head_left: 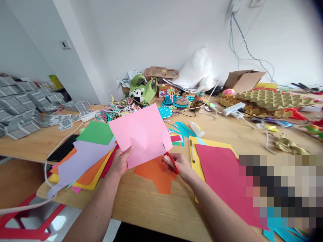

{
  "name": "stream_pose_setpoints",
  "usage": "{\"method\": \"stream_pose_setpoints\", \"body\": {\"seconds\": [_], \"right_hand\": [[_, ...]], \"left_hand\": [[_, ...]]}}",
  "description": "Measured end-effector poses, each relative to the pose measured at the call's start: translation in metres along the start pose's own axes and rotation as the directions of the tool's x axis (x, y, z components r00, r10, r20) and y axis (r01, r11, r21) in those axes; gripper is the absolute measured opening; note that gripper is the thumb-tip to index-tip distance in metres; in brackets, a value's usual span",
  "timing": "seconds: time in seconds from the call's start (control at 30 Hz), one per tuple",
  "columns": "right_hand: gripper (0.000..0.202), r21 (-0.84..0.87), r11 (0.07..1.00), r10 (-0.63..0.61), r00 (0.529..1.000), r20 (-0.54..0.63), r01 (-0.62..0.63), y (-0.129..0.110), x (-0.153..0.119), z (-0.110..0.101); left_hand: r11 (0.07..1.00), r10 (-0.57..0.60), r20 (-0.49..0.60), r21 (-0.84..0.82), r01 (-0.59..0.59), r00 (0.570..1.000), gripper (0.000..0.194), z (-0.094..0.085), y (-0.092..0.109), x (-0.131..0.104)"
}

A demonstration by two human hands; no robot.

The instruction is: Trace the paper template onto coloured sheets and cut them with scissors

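Observation:
A pink paper sheet (141,134) is held up over the table, its lower left corner pinched by my left hand (121,161) with the thumb on top. My right hand (178,166) grips red-handled scissors (174,164), whose blades meet the sheet near its lower right corner. Below the sheet lies an irregular orange paper piece (161,179) on the tabletop. To the left are stacked coloured papers, with a lilac sheet (83,159) and a green sheet (96,132) on top. On the right, a crimson sheet (217,174) rests over a yellow one, beside a pen (192,151).
A glue bottle (196,129) lies beyond the papers near blue paper strips (185,129). Farther back are a green bag (143,90), egg trays (275,99) and a power strip (233,109). A white cable (46,171) hangs over the left edge. The lower right is pixelated.

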State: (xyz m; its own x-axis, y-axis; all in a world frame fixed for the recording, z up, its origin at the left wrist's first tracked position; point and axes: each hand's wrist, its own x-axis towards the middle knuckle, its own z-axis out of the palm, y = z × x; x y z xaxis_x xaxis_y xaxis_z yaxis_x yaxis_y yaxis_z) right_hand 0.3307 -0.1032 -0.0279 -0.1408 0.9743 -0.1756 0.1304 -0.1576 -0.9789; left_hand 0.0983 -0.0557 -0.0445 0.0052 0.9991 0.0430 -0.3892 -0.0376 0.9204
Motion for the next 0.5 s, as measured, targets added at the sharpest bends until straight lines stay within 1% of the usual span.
{"method": "stream_pose_setpoints", "body": {"seconds": [0.17,0.37,0.5], "right_hand": [[0.052,0.020,1.000,0.004,1.000,-0.003,-0.004,-0.0016,-0.0016,-0.0015],[0.064,0.073,0.997,0.031,0.998,0.050,-0.034,0.0004,-0.0021,-0.0046],[0.063,0.051,0.998,0.025,0.999,0.033,-0.026,0.0023,-0.0010,-0.0041]], "left_hand": [[1.000,-0.019,0.012,0.017,0.019,1.000,0.038,0.0010,0.0006,-0.0011],[1.000,-0.005,0.011,0.022,0.005,1.000,0.041,0.0028,0.0029,-0.0014],[0.998,-0.066,0.025,0.014,0.066,0.997,0.043,0.0024,0.0019,-0.0021]]}}
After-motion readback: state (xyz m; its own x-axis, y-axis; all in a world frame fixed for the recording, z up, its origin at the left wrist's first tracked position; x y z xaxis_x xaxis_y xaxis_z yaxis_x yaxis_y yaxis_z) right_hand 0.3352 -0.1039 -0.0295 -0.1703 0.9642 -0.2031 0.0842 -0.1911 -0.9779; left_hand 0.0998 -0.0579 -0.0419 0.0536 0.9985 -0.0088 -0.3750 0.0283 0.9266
